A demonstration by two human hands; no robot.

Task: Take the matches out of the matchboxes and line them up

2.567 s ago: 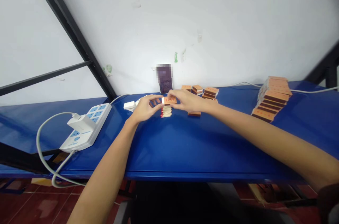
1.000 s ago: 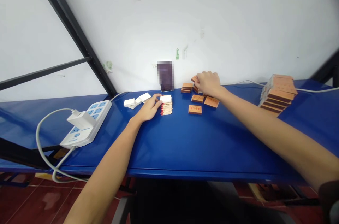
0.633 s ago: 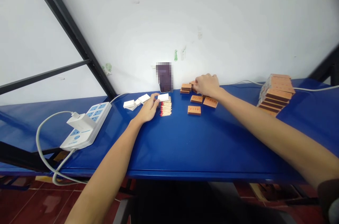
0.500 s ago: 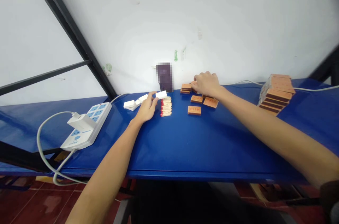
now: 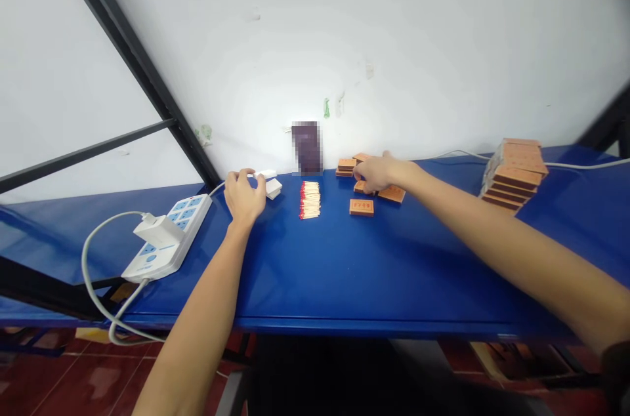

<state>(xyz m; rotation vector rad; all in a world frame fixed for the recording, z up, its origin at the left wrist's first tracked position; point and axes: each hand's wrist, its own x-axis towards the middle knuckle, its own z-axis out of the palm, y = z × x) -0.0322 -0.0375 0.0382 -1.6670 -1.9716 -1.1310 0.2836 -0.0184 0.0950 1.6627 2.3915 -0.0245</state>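
My left hand [image 5: 245, 194] is curled over a small group of white matchbox trays [image 5: 272, 187] at the back left of the blue table [image 5: 344, 271], its fingertips closed on one white tray [image 5: 266, 174]. A neat pile of red-tipped matches [image 5: 310, 199] lies uncovered just right of that hand. My right hand [image 5: 377, 172] reaches among loose orange matchboxes, its fingers closed on one of them [image 5: 361, 186]. Another orange box [image 5: 361, 207] lies flat in front of it, and one more [image 5: 392, 193] lies to its right.
A white power strip [image 5: 167, 235] with a plugged-in adapter and grey cable sits at the left. A dark upright object [image 5: 306, 147] leans on the wall. A small stack of orange boxes [image 5: 346, 165] and a tall leaning stack [image 5: 514, 173] stand further right. Black frame bars cross the left.
My left hand lifted the white tray off the match pile and carried it left to the other white trays. My right hand drew slightly left and down among the orange boxes.
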